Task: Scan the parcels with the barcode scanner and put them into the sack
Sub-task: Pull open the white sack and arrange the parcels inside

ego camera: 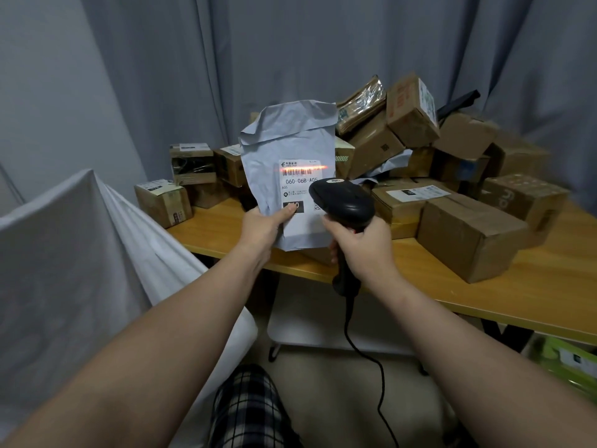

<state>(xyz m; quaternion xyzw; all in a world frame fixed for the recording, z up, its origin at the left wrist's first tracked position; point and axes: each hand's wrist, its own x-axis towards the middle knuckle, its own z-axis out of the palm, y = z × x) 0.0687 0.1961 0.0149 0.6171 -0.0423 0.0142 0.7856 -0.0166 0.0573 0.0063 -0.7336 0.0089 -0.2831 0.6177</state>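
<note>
While the fingers of the left hand (263, 226) pinched the grey parcel (290, 147) upright above the surface (533, 295), the right hand (361, 250) gripped the scanner (342, 202) pointing at its label, and the white sack (80, 237) stood to the left, nearer that hand.

Crinkled grey plastic mailer (290, 140), glossy black plastic scanner (344, 202), smooth wooden table (533, 286)
</note>
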